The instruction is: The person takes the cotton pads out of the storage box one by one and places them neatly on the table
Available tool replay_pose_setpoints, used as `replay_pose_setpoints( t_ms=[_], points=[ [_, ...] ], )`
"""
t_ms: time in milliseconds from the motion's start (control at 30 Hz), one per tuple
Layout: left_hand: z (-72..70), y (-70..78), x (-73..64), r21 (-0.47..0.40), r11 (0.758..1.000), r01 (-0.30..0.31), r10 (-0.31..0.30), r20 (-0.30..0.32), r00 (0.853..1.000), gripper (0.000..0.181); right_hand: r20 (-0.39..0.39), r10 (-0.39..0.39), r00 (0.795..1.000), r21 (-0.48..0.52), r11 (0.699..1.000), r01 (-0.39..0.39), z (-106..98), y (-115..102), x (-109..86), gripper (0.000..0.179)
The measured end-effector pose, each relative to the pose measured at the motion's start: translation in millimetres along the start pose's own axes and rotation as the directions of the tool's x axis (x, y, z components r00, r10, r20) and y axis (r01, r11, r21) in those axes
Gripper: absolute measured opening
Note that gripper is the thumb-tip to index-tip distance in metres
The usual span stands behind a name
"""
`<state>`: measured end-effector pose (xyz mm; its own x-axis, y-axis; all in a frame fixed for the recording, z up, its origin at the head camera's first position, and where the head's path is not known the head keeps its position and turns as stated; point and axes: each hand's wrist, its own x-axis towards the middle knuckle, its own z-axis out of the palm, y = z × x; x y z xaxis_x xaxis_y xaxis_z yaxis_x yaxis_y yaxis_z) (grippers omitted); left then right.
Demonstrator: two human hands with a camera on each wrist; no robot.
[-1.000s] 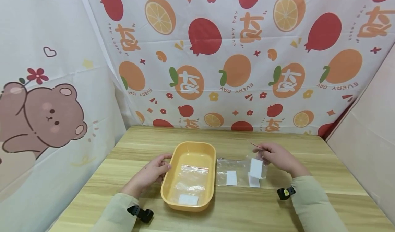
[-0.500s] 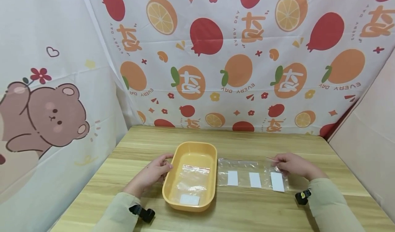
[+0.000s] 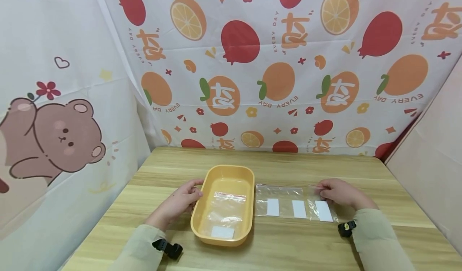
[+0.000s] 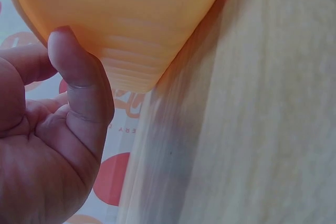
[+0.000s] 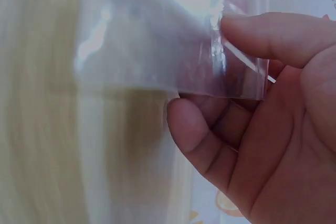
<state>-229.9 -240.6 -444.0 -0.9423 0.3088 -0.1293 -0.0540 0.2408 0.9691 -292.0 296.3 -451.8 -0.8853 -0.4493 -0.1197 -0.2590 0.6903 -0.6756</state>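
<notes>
The left hand [image 3: 179,202] grasps the left wall of a yellow tray [image 3: 229,178], which stands on the wooden table [image 3: 285,247]. A clear bag [image 3: 227,209] lies inside the tray, its white panel [image 3: 222,232] toward the near end. The right hand [image 3: 341,191] pinches the far edge of a second bag [image 3: 323,209], right of the tray. Two flat bags [image 3: 273,207] lie between, the left one just beside the tray.
</notes>
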Motion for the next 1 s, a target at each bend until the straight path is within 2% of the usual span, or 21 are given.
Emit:
replay_pose_setpoints(
  t_ms=[233, 433, 600, 1000],
  points=[
    [-1.8, -4.5, 2.6, 0.0, 1.0, 0.006, -0.006, 0.001, 1.0, 0.055, -0.058, 0.035, 0.998, -0.02, 0.999, -0.036, 6.6, 0.1, 5.8, 0.012],
    [-4.4, -2.5, 4.2, 0.01, 1.0, 0.005, -0.005, -0.008, 1.0, 0.053, -0.119, 0.052, 0.992, -0.085, 0.994, -0.062, 6.7, -3.1, 9.8, 0.018],
    [-3.2, -1.9, 4.1, 0.016, 1.0, 0.011, -0.011, 0.0, 1.0, 0.052, -0.125, 0.059, 0.99, -0.121, 0.99, -0.074, 6.8, -5.9, 10.2, 0.02],
    [-1.8, -3.2, 5.0, 0.014, 1.0, 0.017, -0.017, 0.0, 1.0, 0.051, -0.154, 0.048, 0.987, -0.108, 0.992, -0.065, 7.3, -4.6, 8.3, 0.023]
  ],
)
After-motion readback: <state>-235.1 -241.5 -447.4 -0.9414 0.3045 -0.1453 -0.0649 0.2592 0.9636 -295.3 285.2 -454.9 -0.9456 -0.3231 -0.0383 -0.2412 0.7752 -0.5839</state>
